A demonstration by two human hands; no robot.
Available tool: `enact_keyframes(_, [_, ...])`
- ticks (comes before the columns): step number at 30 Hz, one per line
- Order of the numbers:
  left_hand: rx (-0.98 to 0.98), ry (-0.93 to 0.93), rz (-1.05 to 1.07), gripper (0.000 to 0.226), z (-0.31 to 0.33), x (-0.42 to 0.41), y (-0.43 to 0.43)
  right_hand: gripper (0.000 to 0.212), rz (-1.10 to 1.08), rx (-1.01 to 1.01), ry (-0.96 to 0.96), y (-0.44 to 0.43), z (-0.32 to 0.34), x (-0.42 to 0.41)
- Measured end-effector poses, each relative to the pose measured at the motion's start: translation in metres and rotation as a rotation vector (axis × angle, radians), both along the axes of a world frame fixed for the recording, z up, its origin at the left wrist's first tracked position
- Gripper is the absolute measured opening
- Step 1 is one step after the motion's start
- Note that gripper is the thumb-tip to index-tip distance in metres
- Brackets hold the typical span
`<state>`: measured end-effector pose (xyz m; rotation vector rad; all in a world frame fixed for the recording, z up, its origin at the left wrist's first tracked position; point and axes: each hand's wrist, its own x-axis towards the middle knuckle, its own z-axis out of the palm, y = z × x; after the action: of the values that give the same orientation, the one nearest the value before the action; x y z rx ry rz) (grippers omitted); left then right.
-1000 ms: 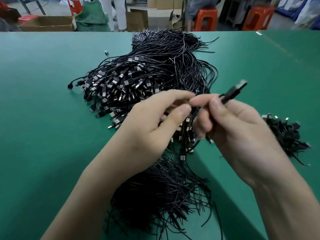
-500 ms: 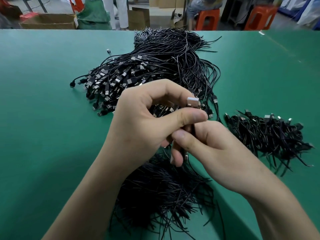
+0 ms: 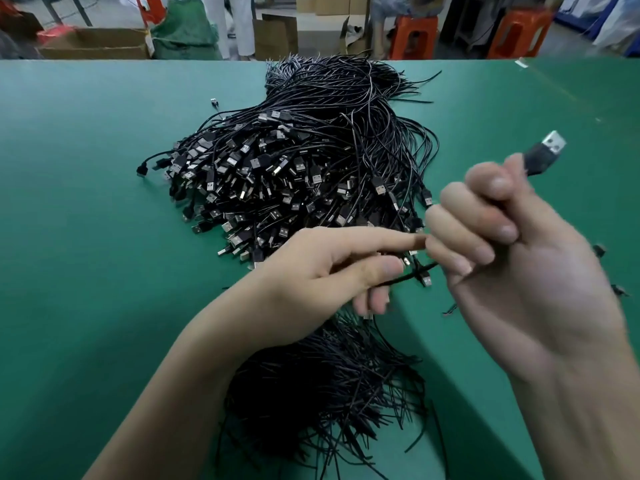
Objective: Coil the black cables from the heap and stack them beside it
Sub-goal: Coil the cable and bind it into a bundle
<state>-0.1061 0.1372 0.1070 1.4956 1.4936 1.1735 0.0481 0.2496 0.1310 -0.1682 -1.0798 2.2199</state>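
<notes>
Right hand [image 3: 519,271]: fingers curled round one black cable [image 3: 414,276], its USB plug [image 3: 546,154] protruding above the fist. Left hand [image 3: 318,268]: thumb pinching the same cable's cord, forefinger extended. Both held over the heap [image 3: 311,161] of cables, which lies mid green bench [image 3: 86,220].

A: what's on the bench [image 3: 86,202]?
B: green top. one big heap [image 3: 311,161] of black cables mid-bench, running from the far edge toward the near edge. USB plugs [image 3: 263,188] bunched on its left side, bare wire tails [image 3: 329,393] fanned out at the near edge.
A: anything loose?
B: one small connector [image 3: 214,101] lying alone, just left of the heap's far end. a few dark bits [image 3: 599,251] toward the right edge, mostly hidden, can't tell what.
</notes>
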Motion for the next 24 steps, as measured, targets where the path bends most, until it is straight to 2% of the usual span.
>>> enact_keyframes(3, [-0.037, 0.241, 0.029, 0.019, -0.003, -0.007, 0.0, 0.042, 0.214, -0.07, 0.131, 0.004, 0.007, 0.008])
enact_keyframes(5, [-0.038, 0.307, 0.104, 0.025, -0.005, -0.009, 0.001, 0.039, 0.399, -0.078, 0.191, 0.001, 0.009, 0.01])
enact_keyframes(6, [-0.007, 0.315, 0.156, 0.031, -0.005, -0.011, 0.001, 0.038, 0.452, -0.018, 0.155, -0.002, 0.008, 0.011])
enact_keyframes(10, [0.16, 0.405, 0.277, 0.02, 0.006, -0.018, -0.005, 0.04, 0.507, 0.462, -0.328, -0.013, -0.004, 0.009])
enact_keyframes(12, [0.2, 0.466, 0.325, 0.021, 0.015, -0.02, -0.011, 0.044, 0.486, 0.617, -0.57, -0.016, -0.014, 0.004])
enact_keyframes(14, [0.218, 0.52, 0.362, 0.026, 0.02, -0.019, -0.014, 0.042, 0.411, 0.676, -0.709, -0.02, -0.021, -0.006])
enact_keyframes(16, [0.197, 0.557, 0.388, 0.028, 0.024, -0.012, -0.014, 0.04, 0.297, 0.576, -0.683, -0.021, -0.029, -0.013])
enact_keyframes(20, [0.17, 0.501, 0.396, 0.027, 0.028, 0.006, -0.011, 0.042, 0.136, 0.153, -0.403, -0.01, -0.038, -0.02])
enact_keyframes(22, [0.127, 0.479, 0.352, 0.027, 0.027, 0.013, -0.01, 0.042, 0.121, -0.023, -0.254, -0.001, -0.037, -0.018])
enact_keyframes(24, [0.075, 0.495, 0.326, 0.028, 0.023, 0.015, -0.01, 0.049, 0.155, -0.115, -0.098, 0.007, -0.033, -0.018])
